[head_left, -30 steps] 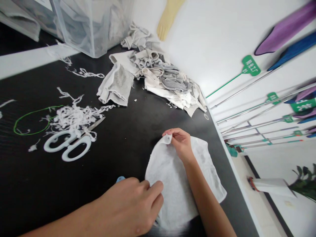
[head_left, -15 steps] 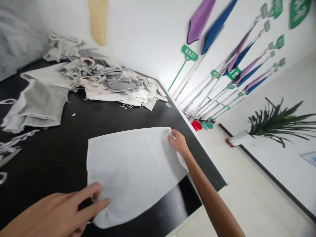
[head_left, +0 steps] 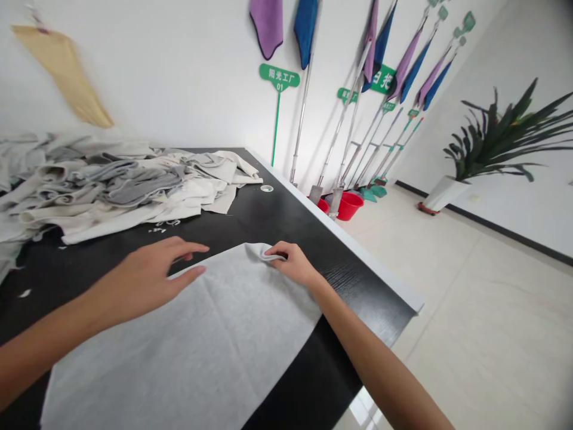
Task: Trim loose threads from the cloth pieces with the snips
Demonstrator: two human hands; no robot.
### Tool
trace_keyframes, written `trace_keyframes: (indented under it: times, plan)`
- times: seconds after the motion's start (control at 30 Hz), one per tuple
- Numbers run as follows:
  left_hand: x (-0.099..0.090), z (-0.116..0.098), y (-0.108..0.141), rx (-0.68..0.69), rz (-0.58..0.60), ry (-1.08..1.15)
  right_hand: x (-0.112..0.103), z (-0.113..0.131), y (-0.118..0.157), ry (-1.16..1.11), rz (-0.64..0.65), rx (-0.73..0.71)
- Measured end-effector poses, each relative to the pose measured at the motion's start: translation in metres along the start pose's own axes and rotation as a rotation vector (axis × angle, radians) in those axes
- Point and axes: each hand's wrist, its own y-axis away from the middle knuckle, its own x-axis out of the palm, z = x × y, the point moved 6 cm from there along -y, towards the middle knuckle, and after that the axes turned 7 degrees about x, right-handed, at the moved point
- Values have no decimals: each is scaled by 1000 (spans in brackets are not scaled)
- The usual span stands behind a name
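Note:
A pale grey cloth (head_left: 197, 340) lies spread over the black table (head_left: 308, 382), its far right corner lifted and creased. My right hand (head_left: 293, 263) pinches that corner between thumb and fingers. Over the cloth's far edge hovers my left hand (head_left: 154, 278), its thumb and fingers apart and nothing between them. Whether the left fingertips touch the fabric I cannot tell. The cloth's near left part runs out of view at the bottom.
A heap of grey and cream cloths (head_left: 116, 185) covers the table's back left, with a small white ring (head_left: 267, 188) beside it. Mops and cloths hang along the wall; a red basin (head_left: 349, 206) and a potted plant (head_left: 447, 185) stand on the floor.
My left hand has moved from the cloth's near left corner up to its far edge. The right hand still grips the far right corner, now folded up. The view has turned.

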Motion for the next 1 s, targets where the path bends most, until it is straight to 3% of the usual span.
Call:
trace_keyframes:
  times: [0.1, 0.17, 0.27, 0.37, 0.47, 0.63, 0.83, 1.0]
  plan:
    - [57, -19, -72, 48, 174, 26, 7, 5, 3, -110, 58, -73]
    - [83, -30, -107, 84, 279, 82, 10, 6, 2, -196, 100, -106]
    - [100, -42, -130, 118, 512, 209, 10, 1, 0, -312, 97, -68]
    - [96, -44, -130, 93, 666, 311, 10, -2, -2, -386, 99, -30]
    - [89, -34, -126, 62, 618, 384, 12, 3, 0, -406, 99, -53]
    - [76, -17, -119, 53, 372, 443, 13, 14, 6, -369, 59, -75]
    - [48, -23, -102, 73, 184, 461, 7, 24, 12, -280, -25, -109]
    - [38, -24, -94, 87, 98, 494, -2, 34, 17, -239, -91, -185]
